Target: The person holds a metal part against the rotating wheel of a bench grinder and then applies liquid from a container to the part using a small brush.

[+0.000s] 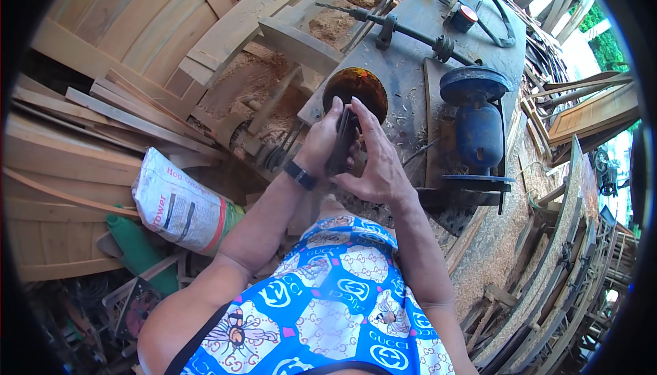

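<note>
In front of me my left hand is wrapped around a dark brown, flat, rectangular thing, and its fingertips show at the far side. Exactly what kind of thing it is, I cannot make out. Beside it my right hand has its fingers stretched, their tips at the upper edge and the thumb near the lower end. A gap shows between the right palm and the thing. Just beyond both hands, a round tin with an orange and yellow stained inside sits at the corner of the metal-topped table.
A blue motor-like machine with round discs stands right on the table. Behind lies a long shaft with a drill bit and a can with a red lid. A white sack and wood boards lean left; sawdust and planks lie right.
</note>
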The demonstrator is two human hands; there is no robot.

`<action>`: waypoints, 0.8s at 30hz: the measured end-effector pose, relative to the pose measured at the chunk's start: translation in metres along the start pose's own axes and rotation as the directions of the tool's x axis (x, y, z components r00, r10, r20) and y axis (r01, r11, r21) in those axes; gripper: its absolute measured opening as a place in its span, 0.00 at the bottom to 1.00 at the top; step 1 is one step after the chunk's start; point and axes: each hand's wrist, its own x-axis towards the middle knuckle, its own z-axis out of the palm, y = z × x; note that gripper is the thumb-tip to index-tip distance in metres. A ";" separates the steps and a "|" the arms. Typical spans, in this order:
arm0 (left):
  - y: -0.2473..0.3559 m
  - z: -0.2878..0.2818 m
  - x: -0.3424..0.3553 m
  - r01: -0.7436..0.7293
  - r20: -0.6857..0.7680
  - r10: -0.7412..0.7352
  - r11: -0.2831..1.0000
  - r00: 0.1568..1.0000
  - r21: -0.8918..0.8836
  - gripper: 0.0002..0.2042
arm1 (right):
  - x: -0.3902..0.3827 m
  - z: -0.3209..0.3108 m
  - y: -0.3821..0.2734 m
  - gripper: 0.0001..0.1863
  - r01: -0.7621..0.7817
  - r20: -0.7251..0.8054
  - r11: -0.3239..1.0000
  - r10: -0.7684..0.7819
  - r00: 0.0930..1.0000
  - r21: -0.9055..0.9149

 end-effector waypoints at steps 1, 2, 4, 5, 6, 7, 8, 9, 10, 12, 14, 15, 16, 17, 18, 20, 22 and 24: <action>0.001 0.003 -0.002 -0.005 -0.033 0.005 1.000 0.999 0.003 0.33 | 0.000 0.000 0.000 0.67 0.005 -0.016 1.000 -0.005 1.000 0.004; 0.001 0.003 -0.002 -0.006 -0.033 0.006 1.000 0.999 0.002 0.33 | 0.000 -0.001 0.001 0.67 0.006 -0.015 1.000 -0.006 1.000 0.003; -0.001 0.000 -0.001 0.009 -0.047 -0.007 0.999 0.999 0.050 0.33 | -0.001 -0.001 0.001 0.66 0.003 -0.014 1.000 -0.004 1.000 -0.004; -0.001 0.000 0.000 0.008 -0.044 -0.006 0.999 0.999 0.050 0.33 | -0.002 0.000 0.001 0.66 0.004 -0.015 1.000 -0.004 1.000 -0.008; 0.000 -0.001 0.001 0.017 -0.032 -0.016 0.999 0.999 0.029 0.34 | -0.003 0.002 0.001 0.66 -0.005 -0.021 1.000 0.004 1.000 -0.004; 0.000 -0.002 0.001 0.026 -0.020 -0.026 1.000 0.999 0.009 0.35 | -0.003 0.003 0.002 0.66 -0.013 -0.027 1.000 0.013 1.000 -0.001; 0.000 -0.008 0.003 0.024 -0.019 -0.024 1.000 1.000 0.009 0.35 | -0.003 0.003 0.002 0.66 -0.012 -0.027 1.000 0.012 1.000 -0.002; 0.001 -0.018 0.007 0.062 0.059 -0.059 0.997 0.997 -0.046 0.33 | -0.003 0.004 0.003 0.65 0.039 -0.035 0.997 -0.042 0.999 -0.068; 0.000 -0.024 0.010 0.103 0.137 -0.089 0.990 0.987 -0.098 0.33 | -0.003 0.004 0.003 0.64 0.090 -0.039 0.987 -0.096 0.995 -0.134; -0.003 -0.021 0.014 0.021 0.108 -0.010 0.994 0.994 -0.105 0.33 | 0.000 0.004 -0.007 0.61 0.108 -0.028 0.984 -0.113 0.993 -0.139; -0.001 -0.016 0.012 -0.060 0.081 0.069 0.992 0.994 -0.108 0.34 | 0.001 0.005 -0.012 0.58 0.125 -0.021 0.981 -0.129 0.991 -0.146; 0.003 -0.012 0.008 -0.062 0.081 0.071 0.993 0.994 -0.103 0.33 | 0.000 0.007 -0.010 0.58 0.154 -0.012 0.968 -0.160 0.987 -0.199; 0.005 -0.008 0.005 -0.065 0.082 0.073 0.993 0.994 -0.099 0.32 | 0.000 0.009 -0.009 0.57 0.184 -0.002 0.950 -0.190 0.982 -0.251; 0.003 -0.013 0.006 -0.066 0.084 0.074 0.993 0.994 -0.098 0.32 | 0.000 0.012 -0.010 0.57 0.195 -0.011 0.947 -0.204 0.979 -0.256; 0.000 -0.022 0.011 -0.040 0.067 0.049 0.992 0.997 -0.118 0.31 | 0.001 0.014 -0.010 0.57 0.195 -0.010 0.946 -0.205 0.979 -0.260; -0.003 -0.030 0.014 -0.017 0.051 0.025 0.990 0.998 -0.137 0.30 | 0.002 0.018 -0.009 0.57 0.232 0.021 0.941 -0.234 0.972 -0.246; -0.006 -0.030 0.011 -0.056 0.035 0.065 0.975 0.997 -0.215 0.27 | 0.002 0.020 -0.009 0.57 0.232 0.026 0.943 -0.232 0.972 -0.238; -0.001 -0.023 -0.001 -0.084 0.039 0.095 0.969 0.995 -0.231 0.26 | 0.004 0.020 -0.013 0.55 0.283 0.095 0.907 -0.267 0.959 -0.313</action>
